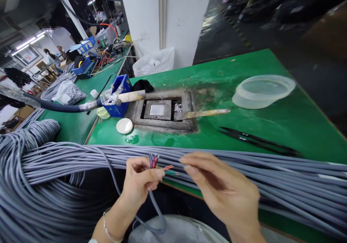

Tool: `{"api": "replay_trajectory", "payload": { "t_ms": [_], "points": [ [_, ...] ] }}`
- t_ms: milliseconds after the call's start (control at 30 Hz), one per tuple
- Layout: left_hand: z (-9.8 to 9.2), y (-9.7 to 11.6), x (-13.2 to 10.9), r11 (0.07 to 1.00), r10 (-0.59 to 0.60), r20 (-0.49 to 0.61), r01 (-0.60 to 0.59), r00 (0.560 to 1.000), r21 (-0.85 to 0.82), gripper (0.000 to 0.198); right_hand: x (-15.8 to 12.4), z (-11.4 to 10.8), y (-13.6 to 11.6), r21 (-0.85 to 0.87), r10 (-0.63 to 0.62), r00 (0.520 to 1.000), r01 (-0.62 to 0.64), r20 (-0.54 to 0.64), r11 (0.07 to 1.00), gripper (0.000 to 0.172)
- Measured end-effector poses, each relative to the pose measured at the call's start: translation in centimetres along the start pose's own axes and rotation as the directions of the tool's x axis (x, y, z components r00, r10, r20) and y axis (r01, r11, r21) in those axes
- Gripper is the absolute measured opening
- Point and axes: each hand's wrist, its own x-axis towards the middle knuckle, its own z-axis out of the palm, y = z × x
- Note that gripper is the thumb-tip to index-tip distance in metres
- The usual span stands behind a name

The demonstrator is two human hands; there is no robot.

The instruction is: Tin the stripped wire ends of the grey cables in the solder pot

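Observation:
My left hand point(141, 181) pinches the end of a grey multi-core cable point(156, 205). Several thin coloured wires point(154, 161), blue, purple and red, fan upward from between thumb and forefinger. An orange wire and a green wire point(170, 172) stick out to the right with bare tips. Just right of these tips, my right hand point(225, 189) hovers with thumb and forefinger slightly apart and nothing visible between them. Beneath both hands runs a long bundle of grey cables point(114, 156) along the table's front edge. The held cable loops down toward my lap.
A solder pot point(157, 110) is set in the green table point(208, 131), a wooden-handled scraper point(206, 113) across its rim. Nearby are a blue box point(119, 107), a hose point(65, 105), a white lid point(124, 126), black tweezers point(257, 141) and a clear round container point(264, 89). Coiled cable point(24, 185) is piled left.

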Motion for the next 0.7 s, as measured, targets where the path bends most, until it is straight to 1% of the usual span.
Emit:
{"api": "replay_trajectory", "payload": {
  "t_ms": [33, 100, 167, 233, 333, 400, 433, 567, 667, 700],
  "points": [
    [0.0, 0.1, 0.0, 1.0, -0.027, 0.015, 0.027, 1.0, -0.001, 0.051, 0.0, 0.1, 0.1, -0.021, -0.062, 0.998, 0.063, 0.029, 0.998, 0.018],
    [0.0, 0.3, 0.1, 0.998, -0.067, 0.051, 0.067, 0.996, 0.012, 0.048, 0.0, 0.3, 0.2, 0.008, -0.167, 0.982, 0.167, 0.085, 0.986, 0.023],
    [0.0, 0.3, 0.2, 0.997, -0.074, 0.08, 0.072, 0.994, 0.035, 0.047, 0.1, 0.5, 0.2, 0.044, -0.22, 0.97, 0.216, 0.105, 0.975, 0.025],
    [-0.2, 0.4, 0.3, 0.996, -0.06, 0.102, 0.054, 0.993, 0.065, 0.046, 0.2, 0.3, 0.1, 0.014, -0.207, 0.975, 0.206, 0.081, 0.978, 0.025],
    [-0.8, 0.5, 0.5, 0.995, -0.033, 0.107, 0.023, 0.994, 0.094, 0.046, 0.4, -0.4, 0.2, -0.104, -0.125, 0.992, 0.121, -0.031, 0.987, 0.025],
    [-1.2, 0.7, 0.8, 0.993, -0.018, 0.109, 0.004, 0.994, 0.121, 0.046, 0.5, -0.8, 0.4, -0.153, -0.114, 0.992, 0.103, -0.061, 0.983, 0.027],
    [-1.4, 0.8, 0.9, 0.989, -0.007, 0.114, -0.009, 0.993, 0.145, 0.045, 0.4, -0.9, 0.5, -0.16, -0.137, 0.989, 0.128, -0.048, 0.979, 0.027],
    [-1.7, 1.0, 1.3, 0.958, 0.052, 0.168, -0.097, 0.984, 0.27, 0.037, 0.2, -0.7, 1.0, -0.162, -0.265, 0.961, 0.275, 0.08, 0.948, 0.028],
    [-1.8, 1.5, 1.4, 0.933, 0.082, 0.197, -0.144, 0.977, 0.329, 0.032, 0.2, -0.5, 1.3, -0.187, -0.292, 0.943, 0.319, 0.159, 0.929, 0.027],
    [-1.9, 1.9, 1.5, 0.923, 0.089, 0.194, -0.154, 0.977, 0.352, 0.031, 0.3, -0.6, 1.3, -0.207, -0.296, 0.94, 0.327, 0.169, 0.922, 0.027]
  ]
}}
